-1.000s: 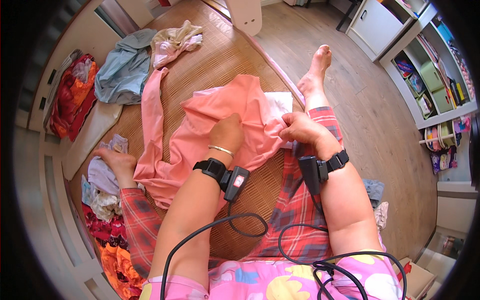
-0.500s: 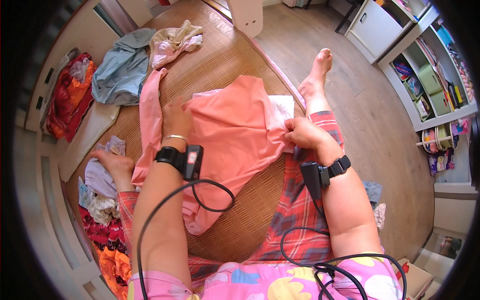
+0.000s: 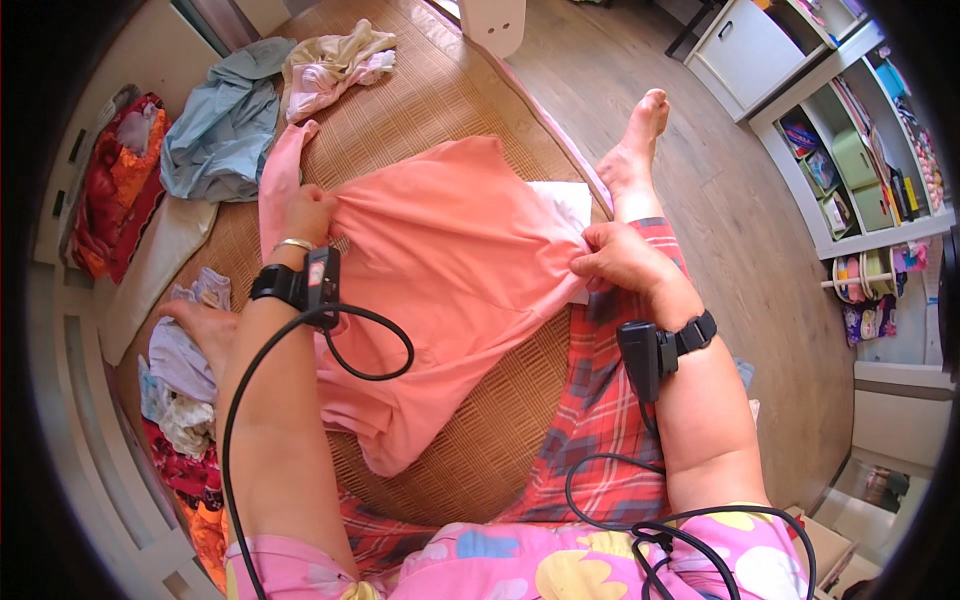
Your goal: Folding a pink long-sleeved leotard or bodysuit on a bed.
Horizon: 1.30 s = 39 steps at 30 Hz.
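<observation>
A coral-pink long-sleeved top (image 3: 440,270) lies spread on the woven mat (image 3: 490,430) between my legs. My left hand (image 3: 308,215) is closed on its left side, close to the sleeve that runs up and away to the far left. At the opposite side, my right hand (image 3: 622,258) pinches the edge of the same top, and the cloth is drawn into folds between the two hands. Under its far right edge a white piece (image 3: 565,205) sticks out; its kind is hard to make out.
A light blue garment (image 3: 222,125) and a cream and pink one (image 3: 335,68) lie crumpled at the far left. Red and orange cloth (image 3: 120,190) is heaped by the white headboard, with pale clothes (image 3: 185,365) nearer. Black cables (image 3: 400,370) hang from both wrists. Shelves (image 3: 850,160) stand right.
My left hand has moved left and now grips the top's left side, pulling the cloth taut. My right hand keeps its pinch. The whole view has shifted slightly.
</observation>
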Tool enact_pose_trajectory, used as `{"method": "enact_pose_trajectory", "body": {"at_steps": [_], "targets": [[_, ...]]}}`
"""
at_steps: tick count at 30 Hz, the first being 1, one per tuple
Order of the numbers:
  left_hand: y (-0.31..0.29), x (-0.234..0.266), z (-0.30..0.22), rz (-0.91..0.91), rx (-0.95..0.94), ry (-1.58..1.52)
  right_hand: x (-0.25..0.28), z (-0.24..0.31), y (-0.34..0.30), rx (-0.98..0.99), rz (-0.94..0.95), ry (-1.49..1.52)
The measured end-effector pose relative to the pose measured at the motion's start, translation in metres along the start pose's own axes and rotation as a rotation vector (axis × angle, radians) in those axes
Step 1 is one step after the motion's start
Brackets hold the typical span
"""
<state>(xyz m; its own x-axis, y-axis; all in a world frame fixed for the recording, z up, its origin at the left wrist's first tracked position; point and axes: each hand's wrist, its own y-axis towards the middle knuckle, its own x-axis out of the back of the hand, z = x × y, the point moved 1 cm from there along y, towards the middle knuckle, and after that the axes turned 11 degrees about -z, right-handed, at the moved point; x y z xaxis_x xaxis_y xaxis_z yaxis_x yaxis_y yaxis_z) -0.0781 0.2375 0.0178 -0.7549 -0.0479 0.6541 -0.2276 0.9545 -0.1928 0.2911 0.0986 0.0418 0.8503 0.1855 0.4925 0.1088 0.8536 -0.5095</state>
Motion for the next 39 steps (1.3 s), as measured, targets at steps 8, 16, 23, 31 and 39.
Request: {"method": "enact_pose_trajectory", "body": {"at_steps": [8, 16, 23, 31, 39], "targets": [[0.027, 0.016, 0.000, -0.302, 0.015, -0.163, 0.010, -0.005, 0.001, 0.021, -0.107, -0.054], [-0.024, -0.026, -0.002, -0.231, -0.402, -0.128, -0.003, -0.001, 0.001, -0.054, -0.148, 0.207], [-0.187, -0.044, 0.001, 0.516, -0.634, 0.314, -0.008, 0.008, 0.002, 0.035, -0.172, 0.293], [-0.282, -0.012, -0.011, 0.232, -0.855, 0.366, -0.017, -0.016, 0.030, 0.231, -0.519, 0.208], [-0.305, -0.010, -0.005, 0.123, -0.837, 0.591, -0.011, -0.018, 0.027, 0.328, -0.581, 0.159]]}}
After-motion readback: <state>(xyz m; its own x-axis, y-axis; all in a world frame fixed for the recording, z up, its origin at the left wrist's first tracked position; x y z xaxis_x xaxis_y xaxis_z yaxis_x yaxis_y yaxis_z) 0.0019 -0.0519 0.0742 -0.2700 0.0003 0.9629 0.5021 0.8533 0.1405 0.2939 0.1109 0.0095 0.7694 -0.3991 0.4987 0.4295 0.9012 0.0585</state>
